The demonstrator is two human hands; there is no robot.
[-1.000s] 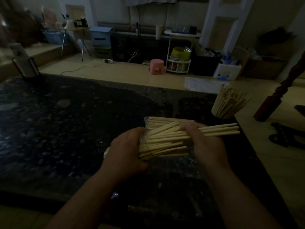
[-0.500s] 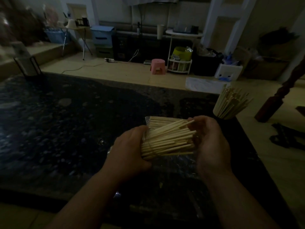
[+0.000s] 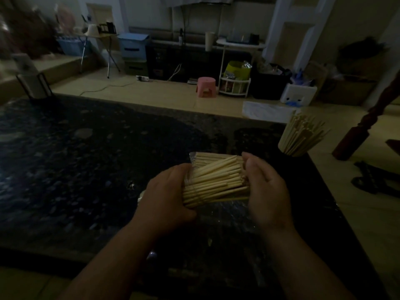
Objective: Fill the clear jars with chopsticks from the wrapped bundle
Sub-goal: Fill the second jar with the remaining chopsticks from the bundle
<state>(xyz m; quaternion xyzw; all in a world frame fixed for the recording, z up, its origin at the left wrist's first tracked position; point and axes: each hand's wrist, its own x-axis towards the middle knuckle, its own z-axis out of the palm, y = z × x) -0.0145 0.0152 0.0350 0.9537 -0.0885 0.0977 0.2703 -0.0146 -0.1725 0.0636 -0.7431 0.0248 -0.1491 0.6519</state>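
Gripping the wrapped left end of a bundle of pale wooden chopsticks in clear crinkled plastic wrap (image 3: 214, 180) with the left hand (image 3: 166, 195), fingers curled round it from above, apparently to steady the pack for work at its seemingly open right end. Cupping that right end with the right hand (image 3: 267, 191), fingers and thumb bent round the loose stick tips, most likely to gather a batch and draw it free of the wrap. Held just above the near middle of the dark speckled stone counter (image 3: 86, 159), sticks lying roughly left to right, a few slanting across the rest.

Well apart, at the far right edge of the counter: a clear jar (image 3: 299, 137) packed with upright pale chopsticks fanning outwards, the glass barely distinguishable in the dim light. Presumably parked there within easy reach of the right hand for the next load. No second jar to be made out. Beyond the counter, on the floor, a small pink plastic stool (image 3: 206, 86).

No brand, label or legible writing anywhere: nothing printed visible on the wrap, and too dark and small elsewhere to tell.
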